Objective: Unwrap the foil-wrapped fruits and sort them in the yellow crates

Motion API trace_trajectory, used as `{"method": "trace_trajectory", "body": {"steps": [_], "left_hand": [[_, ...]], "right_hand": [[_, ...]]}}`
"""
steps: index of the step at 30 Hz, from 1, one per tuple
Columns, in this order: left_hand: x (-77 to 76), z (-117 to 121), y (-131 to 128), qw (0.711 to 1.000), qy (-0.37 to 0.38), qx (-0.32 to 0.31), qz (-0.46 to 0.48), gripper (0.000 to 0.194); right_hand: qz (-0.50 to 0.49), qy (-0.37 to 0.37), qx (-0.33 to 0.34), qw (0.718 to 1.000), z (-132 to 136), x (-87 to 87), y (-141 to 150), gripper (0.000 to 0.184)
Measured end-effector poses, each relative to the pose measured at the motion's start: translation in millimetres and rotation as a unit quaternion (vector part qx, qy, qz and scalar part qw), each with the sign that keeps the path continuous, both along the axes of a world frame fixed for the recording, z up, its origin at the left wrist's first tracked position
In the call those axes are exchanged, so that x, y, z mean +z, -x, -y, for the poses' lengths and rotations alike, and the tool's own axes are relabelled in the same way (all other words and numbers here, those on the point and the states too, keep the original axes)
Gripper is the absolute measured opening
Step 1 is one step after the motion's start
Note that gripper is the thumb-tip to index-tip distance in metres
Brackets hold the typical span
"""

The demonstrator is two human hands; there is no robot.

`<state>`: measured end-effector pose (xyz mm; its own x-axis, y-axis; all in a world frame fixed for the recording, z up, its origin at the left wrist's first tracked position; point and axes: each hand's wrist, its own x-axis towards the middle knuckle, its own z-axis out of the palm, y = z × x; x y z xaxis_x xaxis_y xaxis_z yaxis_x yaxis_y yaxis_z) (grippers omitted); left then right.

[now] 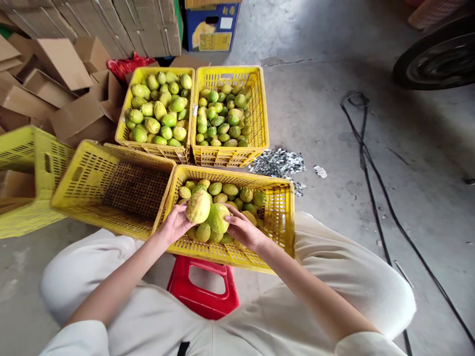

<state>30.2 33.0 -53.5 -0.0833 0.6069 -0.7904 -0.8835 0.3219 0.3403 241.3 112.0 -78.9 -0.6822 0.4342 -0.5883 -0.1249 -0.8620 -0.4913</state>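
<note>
In the head view my left hand (pixel 175 223) is closed round a large yellow-green lemon (pixel 198 206). My right hand (pixel 245 226) grips a greener lemon (pixel 218 218) from its right side. The two fruits are side by side, touching or nearly so, above the yellow plastic crate (pixel 282 207) in front of me. More lemons (pixel 230 190) of mixed green and yellow lie in that crate, mostly toward its left and middle. Parts of them are hidden behind my hands and the held fruits.
Beyond stand two yellow crates, a fuller left one (pixel 122 123) and a right one (pixel 261 118), both holding lemons. An unfilled yellow crate (pixel 107 173) adjoins on the left. Cardboard boxes (pixel 59 59) pile up behind. A red stool (pixel 204 301) is below; black cable (pixel 374 173) crosses the floor.
</note>
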Motion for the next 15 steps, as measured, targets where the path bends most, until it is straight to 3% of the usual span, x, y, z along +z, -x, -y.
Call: {"method": "trace_trajectory", "body": {"steps": [3,9,15], "left_hand": [[0.5,-0.6,-1.4,1.0,-0.001,0.003,0.006,0.049],[-2.5,0.1,-1.9,1.0,0.016,-0.011,0.0,0.028],[-3.1,-0.1,-0.1,1.0,0.016,0.003,0.001,0.039]], "right_hand": [[0.003,-0.003,0.009,1.0,1.2,1.5,0.8,0.06],[0.037,0.003,-0.022,0.999,0.3,-6.6,-1.1,0.06],[0.041,-0.018,-0.03,0.999,-4.1,-7.9,-2.1,0.055]]}}
